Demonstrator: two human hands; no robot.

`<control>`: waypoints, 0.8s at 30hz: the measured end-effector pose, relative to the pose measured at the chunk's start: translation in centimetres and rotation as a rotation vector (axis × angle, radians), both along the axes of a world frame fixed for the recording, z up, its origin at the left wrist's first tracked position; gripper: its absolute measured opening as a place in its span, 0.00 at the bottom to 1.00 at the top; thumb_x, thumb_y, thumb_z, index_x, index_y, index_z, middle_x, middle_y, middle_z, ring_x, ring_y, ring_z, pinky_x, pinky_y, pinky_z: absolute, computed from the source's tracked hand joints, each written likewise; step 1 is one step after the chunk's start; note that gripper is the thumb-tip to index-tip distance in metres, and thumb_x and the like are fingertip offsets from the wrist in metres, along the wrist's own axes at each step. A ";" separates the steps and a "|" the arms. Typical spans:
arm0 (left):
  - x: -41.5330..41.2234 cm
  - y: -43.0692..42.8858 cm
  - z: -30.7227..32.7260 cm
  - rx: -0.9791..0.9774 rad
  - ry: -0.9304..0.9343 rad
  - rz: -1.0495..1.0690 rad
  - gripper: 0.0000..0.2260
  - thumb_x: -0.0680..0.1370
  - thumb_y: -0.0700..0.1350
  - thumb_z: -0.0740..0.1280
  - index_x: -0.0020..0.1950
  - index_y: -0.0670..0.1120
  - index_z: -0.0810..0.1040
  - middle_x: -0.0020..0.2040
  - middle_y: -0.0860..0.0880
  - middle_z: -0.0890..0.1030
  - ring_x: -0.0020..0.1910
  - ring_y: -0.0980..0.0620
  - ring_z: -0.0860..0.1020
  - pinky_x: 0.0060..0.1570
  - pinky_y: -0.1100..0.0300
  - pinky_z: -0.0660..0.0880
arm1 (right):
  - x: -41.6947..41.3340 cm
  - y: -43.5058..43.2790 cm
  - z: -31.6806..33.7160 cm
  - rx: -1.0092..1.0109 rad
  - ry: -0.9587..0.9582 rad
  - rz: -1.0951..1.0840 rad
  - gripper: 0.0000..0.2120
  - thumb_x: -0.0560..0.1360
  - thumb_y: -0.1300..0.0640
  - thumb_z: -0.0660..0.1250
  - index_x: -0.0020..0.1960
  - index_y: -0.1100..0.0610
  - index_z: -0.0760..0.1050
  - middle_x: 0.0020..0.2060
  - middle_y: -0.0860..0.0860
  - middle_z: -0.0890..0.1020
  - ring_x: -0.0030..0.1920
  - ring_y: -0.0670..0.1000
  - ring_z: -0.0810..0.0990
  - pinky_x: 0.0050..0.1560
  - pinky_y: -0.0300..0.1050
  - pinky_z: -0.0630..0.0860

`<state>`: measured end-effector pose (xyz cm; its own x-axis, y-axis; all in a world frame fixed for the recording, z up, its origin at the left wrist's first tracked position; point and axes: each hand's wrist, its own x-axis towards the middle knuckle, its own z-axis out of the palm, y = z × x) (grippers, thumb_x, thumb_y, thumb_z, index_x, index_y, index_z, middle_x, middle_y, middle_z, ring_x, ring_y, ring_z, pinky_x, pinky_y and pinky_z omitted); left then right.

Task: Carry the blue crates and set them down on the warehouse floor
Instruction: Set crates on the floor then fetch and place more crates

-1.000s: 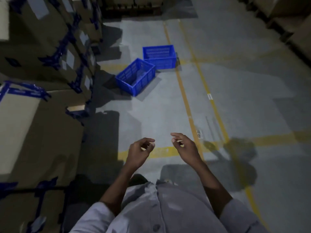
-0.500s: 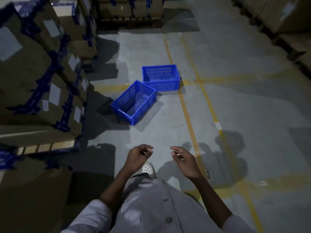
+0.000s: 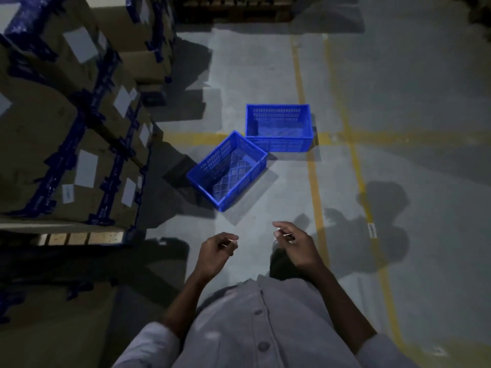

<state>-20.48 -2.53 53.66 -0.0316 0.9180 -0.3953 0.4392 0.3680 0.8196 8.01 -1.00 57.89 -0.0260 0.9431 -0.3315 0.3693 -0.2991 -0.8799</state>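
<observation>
Closer to both blue crates [image 3: 252, 152] than 1.0 s ago; carton stack [image 3: 66, 123] slid back along left; right leg forward

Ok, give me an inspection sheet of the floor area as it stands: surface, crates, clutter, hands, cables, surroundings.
Surface: grey concrete warehouse floor with painted yellow lines; dim light, hard shadows.
Job's things: two blue perforated plastic crates, both on the floor and empty. Far crate sits square to the view, across a yellow line; near crate is turned at an angle, its far corner close to the far crate; contact cannot be told.
Clutter: small white label on the floor by the right line.
Hands: left hand and right hand loosely curled, holding nothing, short of the near crate.
Cables: nothing seen.
Surroundings: stacked brown cardboard boxes with blue tape on the left, on a pallet.
</observation>
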 end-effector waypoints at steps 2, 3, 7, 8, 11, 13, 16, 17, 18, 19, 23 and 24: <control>0.6 2.8 0.0 -0.025 0.000 0.065 0.09 0.85 0.42 0.75 0.57 0.57 0.90 0.46 0.53 0.91 0.43 0.48 0.90 0.45 0.57 0.82 | 1.2 5.0 0.1 0.000 -0.002 0.079 0.12 0.85 0.54 0.73 0.65 0.42 0.86 0.54 0.43 0.88 0.55 0.46 0.85 0.60 0.45 0.81; 1.0 4.5 0.3 -0.019 0.005 0.100 0.10 0.85 0.40 0.75 0.57 0.56 0.90 0.46 0.52 0.91 0.43 0.48 0.90 0.45 0.58 0.82 | 2.0 7.9 0.1 0.004 -0.011 0.117 0.12 0.85 0.54 0.74 0.64 0.41 0.86 0.53 0.41 0.88 0.54 0.46 0.86 0.59 0.45 0.81; 1.7 10.7 2.1 0.065 -0.021 0.269 0.11 0.86 0.39 0.73 0.58 0.56 0.89 0.48 0.53 0.91 0.43 0.50 0.89 0.44 0.63 0.81 | 4.0 19.2 -0.2 0.012 -0.085 0.197 0.10 0.85 0.49 0.73 0.65 0.41 0.86 0.50 0.44 0.88 0.50 0.49 0.88 0.60 0.55 0.84; 1.9 12.0 2.6 0.072 -0.026 0.308 0.11 0.87 0.39 0.73 0.59 0.55 0.89 0.48 0.53 0.91 0.43 0.51 0.89 0.43 0.64 0.81 | 4.2 21.8 -0.2 0.012 -0.094 0.217 0.10 0.84 0.46 0.73 0.65 0.40 0.86 0.51 0.45 0.88 0.50 0.50 0.88 0.60 0.57 0.84; 2.3 15.0 3.3 0.049 -0.065 0.465 0.08 0.86 0.39 0.73 0.61 0.50 0.89 0.49 0.49 0.91 0.44 0.47 0.88 0.43 0.66 0.79 | 3.7 28.2 0.4 0.025 -0.088 0.262 0.10 0.84 0.44 0.72 0.65 0.38 0.85 0.52 0.44 0.88 0.52 0.50 0.88 0.59 0.56 0.85; 1.8 16.7 2.9 0.028 -0.062 0.515 0.08 0.86 0.40 0.73 0.62 0.50 0.89 0.49 0.49 0.91 0.45 0.46 0.88 0.43 0.63 0.80 | 2.7 31.4 0.4 0.027 -0.082 0.307 0.09 0.86 0.47 0.72 0.64 0.37 0.84 0.53 0.43 0.89 0.54 0.50 0.88 0.58 0.55 0.84; 0.3 18.8 1.7 0.005 -0.036 0.551 0.09 0.86 0.41 0.72 0.61 0.53 0.89 0.49 0.52 0.91 0.45 0.49 0.89 0.45 0.57 0.81 | 1.0 35.2 -1.3 -0.005 -0.087 0.352 0.09 0.85 0.46 0.72 0.63 0.34 0.84 0.53 0.43 0.89 0.55 0.51 0.88 0.58 0.60 0.85; -0.1 19.6 1.5 -0.008 -0.026 0.563 0.09 0.87 0.42 0.72 0.61 0.54 0.89 0.49 0.53 0.91 0.46 0.50 0.89 0.46 0.56 0.81 | 0.5 36.3 -2.1 -0.030 -0.096 0.379 0.09 0.85 0.46 0.72 0.63 0.34 0.84 0.53 0.43 0.89 0.55 0.51 0.88 0.59 0.61 0.85; -0.5 20.5 1.3 -0.022 -0.015 0.580 0.09 0.87 0.42 0.72 0.61 0.54 0.89 0.49 0.53 0.91 0.46 0.52 0.89 0.46 0.56 0.81 | -0.2 37.6 -2.5 -0.055 -0.112 0.395 0.09 0.85 0.46 0.72 0.63 0.34 0.84 0.53 0.44 0.89 0.55 0.51 0.88 0.59 0.61 0.85; -1.0 21.5 1.3 -0.035 -0.016 0.598 0.09 0.87 0.43 0.72 0.61 0.55 0.89 0.50 0.53 0.91 0.46 0.52 0.89 0.47 0.55 0.82 | -0.9 38.9 -2.6 -0.073 -0.119 0.398 0.09 0.85 0.46 0.72 0.63 0.34 0.84 0.53 0.44 0.89 0.55 0.51 0.87 0.60 0.60 0.85; -3.0 25.7 -0.8 -0.078 -0.047 0.674 0.08 0.84 0.50 0.72 0.60 0.55 0.89 0.49 0.54 0.91 0.47 0.52 0.89 0.50 0.47 0.85 | -3.6 44.3 -1.4 -0.072 -0.174 0.485 0.10 0.86 0.50 0.72 0.66 0.40 0.84 0.56 0.44 0.88 0.58 0.46 0.85 0.60 0.38 0.79; -3.6 27.0 -1.8 -0.084 -0.045 0.686 0.11 0.82 0.54 0.72 0.61 0.55 0.89 0.48 0.53 0.91 0.47 0.51 0.89 0.52 0.45 0.86 | -4.2 46.0 -1.7 -0.072 -0.201 0.493 0.11 0.86 0.51 0.72 0.67 0.43 0.84 0.57 0.45 0.88 0.58 0.45 0.85 0.58 0.33 0.77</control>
<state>-24.04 24.45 51.86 -0.5762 0.6627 -0.4783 0.0508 0.6132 0.7883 3.79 45.02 56.21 -0.3900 0.8094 -0.4390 0.6400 -0.1045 -0.7612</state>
